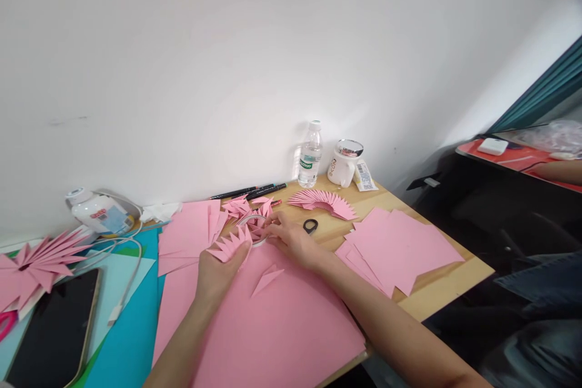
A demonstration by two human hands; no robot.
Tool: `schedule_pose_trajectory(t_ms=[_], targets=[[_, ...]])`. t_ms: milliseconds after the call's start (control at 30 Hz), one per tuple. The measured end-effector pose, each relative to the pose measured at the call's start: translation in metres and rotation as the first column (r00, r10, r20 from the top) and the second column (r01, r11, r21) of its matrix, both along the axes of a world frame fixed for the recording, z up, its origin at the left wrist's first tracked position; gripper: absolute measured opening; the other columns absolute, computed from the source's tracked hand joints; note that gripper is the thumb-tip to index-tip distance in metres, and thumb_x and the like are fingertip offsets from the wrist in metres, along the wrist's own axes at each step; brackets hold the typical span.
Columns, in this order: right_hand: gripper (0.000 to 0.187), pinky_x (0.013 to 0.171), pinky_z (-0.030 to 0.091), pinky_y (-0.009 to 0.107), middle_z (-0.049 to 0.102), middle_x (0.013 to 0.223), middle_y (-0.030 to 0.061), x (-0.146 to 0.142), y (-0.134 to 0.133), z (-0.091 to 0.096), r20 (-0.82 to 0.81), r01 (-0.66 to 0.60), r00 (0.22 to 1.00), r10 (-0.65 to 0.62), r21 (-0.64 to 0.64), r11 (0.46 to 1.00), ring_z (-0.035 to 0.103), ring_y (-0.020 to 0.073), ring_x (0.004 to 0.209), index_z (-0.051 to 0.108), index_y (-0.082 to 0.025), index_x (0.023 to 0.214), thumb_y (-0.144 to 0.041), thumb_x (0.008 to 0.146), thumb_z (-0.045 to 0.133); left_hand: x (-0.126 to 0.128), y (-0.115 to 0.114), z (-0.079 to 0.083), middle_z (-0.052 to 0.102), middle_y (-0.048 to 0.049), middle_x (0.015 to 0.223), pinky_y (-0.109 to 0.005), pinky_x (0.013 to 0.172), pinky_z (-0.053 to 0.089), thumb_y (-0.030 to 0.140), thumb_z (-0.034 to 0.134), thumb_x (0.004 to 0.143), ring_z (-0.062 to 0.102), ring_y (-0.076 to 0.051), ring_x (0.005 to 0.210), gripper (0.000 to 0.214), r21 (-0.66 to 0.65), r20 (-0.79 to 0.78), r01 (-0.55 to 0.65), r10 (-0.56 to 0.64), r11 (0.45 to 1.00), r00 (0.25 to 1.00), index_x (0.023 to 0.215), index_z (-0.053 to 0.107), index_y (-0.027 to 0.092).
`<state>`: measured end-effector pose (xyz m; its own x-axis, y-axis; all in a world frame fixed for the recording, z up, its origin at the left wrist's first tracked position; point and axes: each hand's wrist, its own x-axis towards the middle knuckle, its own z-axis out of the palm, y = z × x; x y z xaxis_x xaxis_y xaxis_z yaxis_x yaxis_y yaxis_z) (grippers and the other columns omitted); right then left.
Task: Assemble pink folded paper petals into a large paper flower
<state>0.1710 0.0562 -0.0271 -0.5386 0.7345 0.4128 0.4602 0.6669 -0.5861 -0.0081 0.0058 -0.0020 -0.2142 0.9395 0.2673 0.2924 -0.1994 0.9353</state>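
My left hand (222, 273) is closed around a pleated strip of folded pink paper (233, 247), its points fanning upward. Close beside it, my right hand (291, 239) has its fingers bent onto the right edge of a roll of tape (260, 242); the fingertips are partly hidden. Under both hands lies a large pink sheet (282, 327). A single folded pink paper piece (268, 279) rests on that sheet between my forearms. Just behind the roll, several small folded pink pieces (236, 206) are heaped.
A curved pink paper fan (322, 201) and black-handled scissors (310, 226) lie beyond my right hand. Pink sheets (400, 245) spread at right. Along the wall stand a water bottle (310, 157) and white mug (343, 165). A phone (57, 327) and white bottle (102, 213) are at left.
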Motion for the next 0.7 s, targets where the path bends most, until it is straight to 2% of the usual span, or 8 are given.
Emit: schedule_pose_trajectory(t_ms=[67,133,200,267,333,433,567,700], targets=[[0.018,0.079,0.048,0.031,0.049,0.109,0.0072,0.001,0.002,0.002,-0.139,-0.031,0.990,0.030,-0.005,1.000,0.054,0.0148,0.088,0.061,-0.022,0.099,-0.016,0.087,0.049,0.000,0.000,0.002,0.069,-0.0089,0.099,-0.034,0.079,0.049,0.028,0.067,0.068,0.062,-0.025,0.096,0.018,0.036,-0.145,0.098,-0.092,0.994,0.985,0.084,0.070,0.018],[0.018,0.080,0.049,0.032,0.049,0.107,0.0074,0.000,0.004,0.003,-0.288,-0.038,0.957,0.039,0.009,0.999,0.054,0.0159,0.093,0.061,-0.024,0.100,-0.019,0.088,0.050,-0.001,0.000,0.000,0.066,-0.0086,0.111,-0.037,0.091,0.044,0.028,0.064,0.071,0.057,-0.025,0.109,0.028,0.071,-0.223,0.171,-0.151,0.983,0.963,0.098,0.067,0.021],[0.020,0.081,0.051,0.033,0.049,0.107,0.0076,-0.002,0.004,0.003,-0.422,-0.026,0.906,0.024,0.000,1.000,0.053,0.0170,0.098,0.060,-0.025,0.105,-0.021,0.088,0.050,-0.002,-0.001,-0.004,0.069,-0.0078,0.101,-0.037,0.089,0.046,0.028,0.063,0.072,0.061,-0.024,0.101,0.024,0.069,-0.251,0.186,-0.163,0.980,0.954,0.094,0.067,0.020],[0.025,0.084,0.051,0.033,0.049,0.111,0.0079,-0.006,0.002,0.004,-0.538,-0.034,0.843,0.002,-0.049,0.998,0.054,0.0163,0.099,0.056,-0.026,0.113,-0.023,0.088,0.050,-0.002,-0.001,-0.008,0.071,-0.0083,0.092,-0.036,0.082,0.050,0.030,0.064,0.071,0.065,-0.024,0.090,0.018,0.055,-0.245,0.128,-0.111,0.990,0.963,0.085,0.068,0.018],[0.027,0.088,0.050,0.034,0.051,0.112,0.0080,-0.010,-0.001,0.003,-0.613,-0.072,0.790,-0.001,-0.094,0.993,0.056,0.0155,0.098,0.053,-0.026,0.116,-0.025,0.089,0.049,-0.001,-0.002,-0.010,0.071,-0.0083,0.090,-0.036,0.080,0.051,0.029,0.065,0.070,0.066,-0.024,0.087,0.018,0.043,-0.227,0.100,-0.087,0.994,0.970,0.084,0.068,0.018],[0.026,0.091,0.049,0.036,0.054,0.112,0.0086,-0.013,-0.005,0.002,-0.604,-0.067,0.797,0.001,-0.087,0.994,0.055,0.0171,0.103,0.055,-0.024,0.115,-0.026,0.090,0.047,0.001,-0.004,-0.008,0.072,-0.0079,0.094,-0.034,0.080,0.052,0.027,0.064,0.071,0.066,-0.024,0.091,0.021,0.035,-0.201,0.114,-0.105,0.993,0.974,0.089,0.069,0.019],[0.031,0.087,0.051,0.036,0.055,0.114,0.0085,-0.014,-0.006,0.000,-0.540,0.039,0.841,-0.039,-0.012,0.999,0.054,0.0204,0.108,0.058,-0.027,0.116,-0.028,0.085,0.057,0.004,-0.005,-0.003,0.071,-0.0084,0.100,-0.035,0.085,0.051,0.028,0.063,0.072,0.064,-0.024,0.098,0.022,0.023,-0.212,0.162,-0.154,0.987,0.965,0.091,0.069,0.019],[0.033,0.085,0.053,0.034,0.056,0.111,0.0089,-0.018,-0.005,-0.004,-0.615,0.051,0.787,-0.056,-0.025,0.998,0.056,0.0194,0.104,0.060,-0.025,0.110,-0.028,0.078,0.066,0.005,-0.007,-0.002,0.069,-0.0083,0.105,-0.036,0.088,0.049,0.029,0.061,0.074,0.061,-0.024,0.103,0.021,0.014,-0.249,0.211,-0.201,0.977,0.947,0.091,0.069,0.020]])
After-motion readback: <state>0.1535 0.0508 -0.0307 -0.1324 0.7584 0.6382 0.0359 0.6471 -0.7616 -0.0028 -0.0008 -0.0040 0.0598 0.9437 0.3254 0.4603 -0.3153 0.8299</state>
